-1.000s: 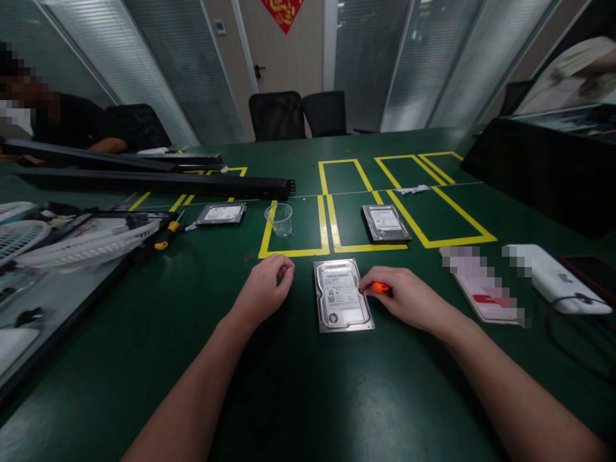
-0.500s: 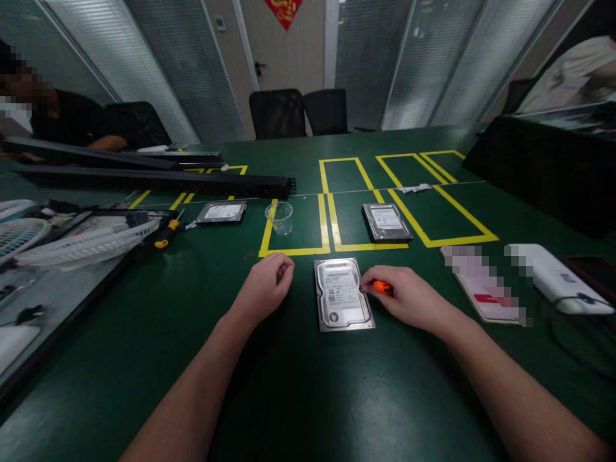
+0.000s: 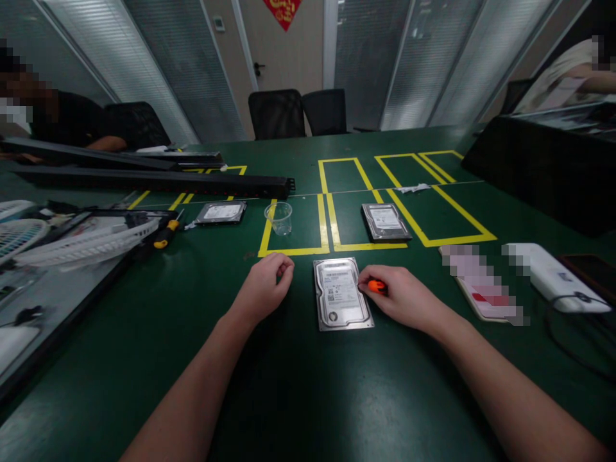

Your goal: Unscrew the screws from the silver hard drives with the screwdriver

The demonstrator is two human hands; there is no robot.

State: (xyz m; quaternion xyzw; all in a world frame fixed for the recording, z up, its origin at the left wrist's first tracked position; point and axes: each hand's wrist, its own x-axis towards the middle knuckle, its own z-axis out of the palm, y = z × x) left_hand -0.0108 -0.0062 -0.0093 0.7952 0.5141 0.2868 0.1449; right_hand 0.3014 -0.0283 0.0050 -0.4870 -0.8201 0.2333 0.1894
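Note:
A silver hard drive [image 3: 342,295] lies flat on the green table, label side up, between my two hands. My right hand [image 3: 397,292] is closed around a screwdriver [image 3: 377,287] with an orange and black handle; its shaft is hidden. The fingertips of that hand are at the drive's right edge. To the left of the drive, my left hand [image 3: 269,282] rests on the table in a loose fist, apart from the drive, and I see nothing in it.
Farther back are a second hard drive [image 3: 385,222], a third drive [image 3: 221,212] and a clear plastic cup [image 3: 280,219]. A yellow-and-black screwdriver [image 3: 167,235] lies left. On the right are a phone [image 3: 481,285] and a white device [image 3: 558,277] with a cable. Two people sit beyond.
My right hand has shifted very slightly left with the screwdriver, toward the drive. My left hand and the drive stay in place.

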